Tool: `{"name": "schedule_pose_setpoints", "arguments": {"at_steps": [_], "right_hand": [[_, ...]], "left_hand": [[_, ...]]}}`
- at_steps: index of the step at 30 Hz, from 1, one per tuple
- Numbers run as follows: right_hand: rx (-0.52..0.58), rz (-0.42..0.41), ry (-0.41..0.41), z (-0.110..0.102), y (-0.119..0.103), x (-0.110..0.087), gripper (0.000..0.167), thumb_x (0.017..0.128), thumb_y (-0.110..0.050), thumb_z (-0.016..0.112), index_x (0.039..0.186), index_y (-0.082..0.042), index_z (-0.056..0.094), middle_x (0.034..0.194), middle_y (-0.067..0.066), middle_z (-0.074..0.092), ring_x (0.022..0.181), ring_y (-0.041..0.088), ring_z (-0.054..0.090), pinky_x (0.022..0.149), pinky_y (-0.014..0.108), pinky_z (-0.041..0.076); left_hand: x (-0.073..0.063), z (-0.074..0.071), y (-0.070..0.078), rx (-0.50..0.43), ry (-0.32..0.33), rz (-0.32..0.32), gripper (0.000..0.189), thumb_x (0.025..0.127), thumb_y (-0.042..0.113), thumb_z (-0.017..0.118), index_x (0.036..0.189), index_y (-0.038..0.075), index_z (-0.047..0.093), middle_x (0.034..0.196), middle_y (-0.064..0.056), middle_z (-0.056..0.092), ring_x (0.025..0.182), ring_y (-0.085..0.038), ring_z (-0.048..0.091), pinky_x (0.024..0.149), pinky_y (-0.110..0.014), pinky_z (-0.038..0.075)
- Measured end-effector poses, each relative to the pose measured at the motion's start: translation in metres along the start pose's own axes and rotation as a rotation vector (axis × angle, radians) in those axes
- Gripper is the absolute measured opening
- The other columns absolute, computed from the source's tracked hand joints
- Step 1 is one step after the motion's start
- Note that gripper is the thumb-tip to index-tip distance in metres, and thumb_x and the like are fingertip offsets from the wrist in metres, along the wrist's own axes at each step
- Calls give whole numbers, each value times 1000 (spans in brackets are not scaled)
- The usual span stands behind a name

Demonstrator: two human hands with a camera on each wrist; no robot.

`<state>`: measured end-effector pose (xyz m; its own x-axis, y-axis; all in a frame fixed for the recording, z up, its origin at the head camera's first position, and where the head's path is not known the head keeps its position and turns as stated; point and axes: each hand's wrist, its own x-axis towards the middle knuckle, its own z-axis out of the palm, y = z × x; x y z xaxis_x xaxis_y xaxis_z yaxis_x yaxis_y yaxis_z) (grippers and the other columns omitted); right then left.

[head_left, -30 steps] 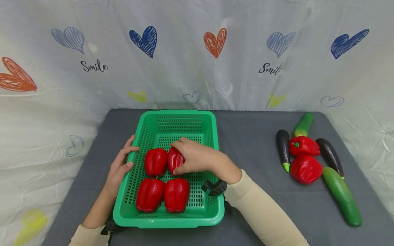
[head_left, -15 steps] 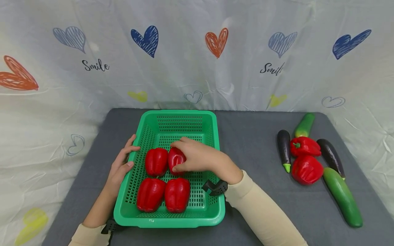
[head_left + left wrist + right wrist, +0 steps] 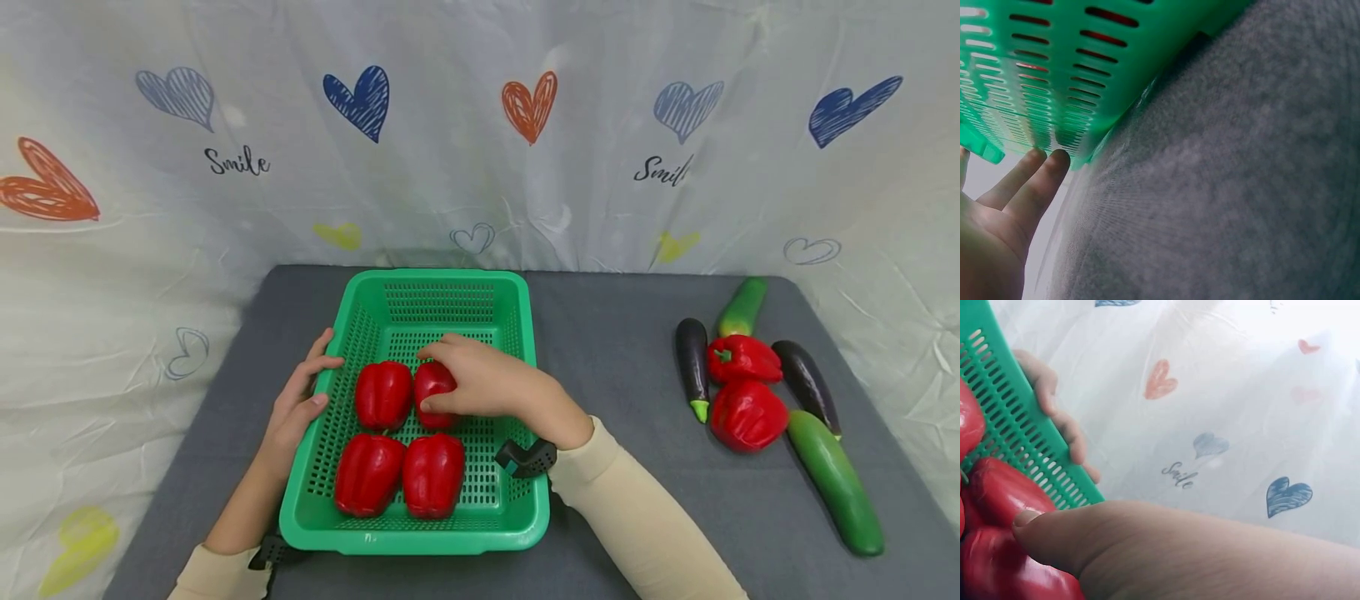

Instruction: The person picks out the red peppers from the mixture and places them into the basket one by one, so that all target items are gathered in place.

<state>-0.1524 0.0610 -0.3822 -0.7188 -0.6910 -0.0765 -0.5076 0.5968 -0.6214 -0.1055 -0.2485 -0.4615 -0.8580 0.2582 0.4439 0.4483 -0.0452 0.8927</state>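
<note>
A green perforated basket holds several red bell peppers. My right hand reaches over its right rim and grips one bell pepper, thumb on the near side and fingers on the far side. Just left of it lies another bell pepper; nearer are a bell pepper and its neighbour bell pepper. My left hand holds the basket's left rim, thumb and a fingertip over the edge. Two fingers lie against the outer wall in the left wrist view.
On the grey tabletop, to the right, sit an eggplant, a second eggplant, two red bell peppers, a green vegetable and a long green one. A white heart-printed curtain hangs behind.
The gripped bell pepper has turned slightly under my right hand, staying in the same spot. The left hand keeps its place on the rim; the whole view shifts slightly.
</note>
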Motion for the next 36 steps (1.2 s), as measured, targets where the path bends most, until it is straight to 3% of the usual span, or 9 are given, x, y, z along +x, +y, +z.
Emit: {"name": "schedule_pose_setpoints", "arguments": {"at_steps": [5,19,30,36], "right_hand": [[-27,7,-2,-1,0,0,64,99,-38,79,152,-7,62,133,4,63,113,15,60,91,31,56],[-34,12,-5,0,0,1,61,99,-35,79,151,-7,62,132,4,64,113,16,60,90,30,56],[-67,15,30,-1,1,3,59,100,-38,81,147,-7,66,128,3,66,112,15,60,90,30,55],[-64,14,43,1,1,3,56,101,-38,80,145,-7,67,125,2,66,110,14,60,89,30,55]], "left_hand": [[0,1,2,1,7,-14,41,106,-4,38,143,-16,49,180,-14,23,167,-25,16,122,-29,26],[0,-1,-1,-2,8,-17,41,106,-2,40,143,-19,47,180,-18,21,167,-26,15,122,-30,24],[1,-1,0,4,-2,3,42,106,-5,41,146,-9,54,179,-13,25,166,-24,15,121,-29,23],[0,-2,-1,15,1,3,42,106,-5,41,146,-9,54,179,-13,25,166,-23,15,122,-30,22]]}}
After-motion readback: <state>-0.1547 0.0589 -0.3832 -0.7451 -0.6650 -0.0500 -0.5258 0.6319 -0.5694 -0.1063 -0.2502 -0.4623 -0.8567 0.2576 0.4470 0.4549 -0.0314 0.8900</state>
